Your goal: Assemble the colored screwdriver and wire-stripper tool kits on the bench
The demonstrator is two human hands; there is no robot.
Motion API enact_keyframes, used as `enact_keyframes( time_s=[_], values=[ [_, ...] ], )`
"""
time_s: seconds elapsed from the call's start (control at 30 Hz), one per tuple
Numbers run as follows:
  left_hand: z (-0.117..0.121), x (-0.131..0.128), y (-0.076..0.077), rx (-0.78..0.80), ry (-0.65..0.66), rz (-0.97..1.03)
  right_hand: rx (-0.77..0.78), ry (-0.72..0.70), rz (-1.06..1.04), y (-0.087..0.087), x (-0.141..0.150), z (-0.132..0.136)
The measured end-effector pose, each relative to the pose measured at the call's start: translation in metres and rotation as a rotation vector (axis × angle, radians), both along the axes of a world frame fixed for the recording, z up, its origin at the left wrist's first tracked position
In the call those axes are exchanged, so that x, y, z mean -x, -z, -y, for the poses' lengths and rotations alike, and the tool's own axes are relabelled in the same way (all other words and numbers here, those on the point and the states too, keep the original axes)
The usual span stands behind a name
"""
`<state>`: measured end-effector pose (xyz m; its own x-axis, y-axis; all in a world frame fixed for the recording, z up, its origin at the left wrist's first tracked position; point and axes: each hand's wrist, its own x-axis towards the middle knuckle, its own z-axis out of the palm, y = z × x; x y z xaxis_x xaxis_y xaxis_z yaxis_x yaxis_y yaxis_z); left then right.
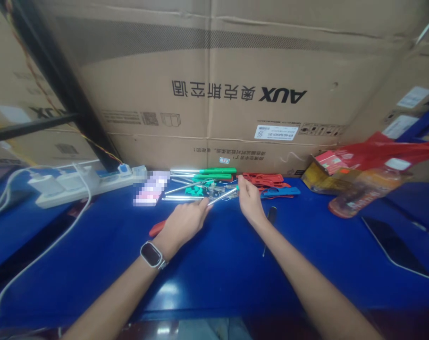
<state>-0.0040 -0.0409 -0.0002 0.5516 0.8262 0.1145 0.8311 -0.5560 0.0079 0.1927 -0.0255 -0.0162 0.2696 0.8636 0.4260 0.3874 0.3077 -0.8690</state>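
Note:
My left hand (188, 219), with a watch on its wrist, is closed around a silver metal rod (221, 196). A red handle (157, 229) sticks out behind that hand, in line with the rod. My right hand (250, 200) pinches at the rod's far end, where a small green piece (237, 187) shows; its fingers partly hide that piece. Behind my hands lie several silver rods (180, 198) and green handles (217, 173). Small teal-green parts (196, 188) are heaped among them. Red handles (264, 179) and a blue handle (280, 191) lie behind my right hand.
A screwdriver (271, 217) lies beside my right forearm. Farther right are a drink bottle (363, 196), a phone-like dark slab (391, 243) and a yellow box (318, 177). To the left runs a white power strip (62, 194) with cables. A large carton (214, 61) stands behind the blue table (214, 274).

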Motion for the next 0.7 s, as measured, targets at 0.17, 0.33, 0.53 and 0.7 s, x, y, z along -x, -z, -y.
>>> enact_keyframes(
  time_s=[0.17,0.33,0.53,0.7],
  values=[
    [0.0,0.001,-0.001,0.001,0.005,0.006,0.064,-0.099,-0.4,0.005,0.019,-0.004],
    [0.0,0.002,-0.001,-0.001,0.002,-0.005,0.04,-0.17,-0.491,0.004,0.026,-0.005],
    [-0.003,-0.002,0.002,-0.021,0.075,0.095,0.03,-0.314,-0.194,0.01,0.038,0.005],
    [-0.011,0.005,0.005,0.011,0.058,0.16,0.086,-0.299,-0.108,0.012,0.04,0.005]
  ],
)
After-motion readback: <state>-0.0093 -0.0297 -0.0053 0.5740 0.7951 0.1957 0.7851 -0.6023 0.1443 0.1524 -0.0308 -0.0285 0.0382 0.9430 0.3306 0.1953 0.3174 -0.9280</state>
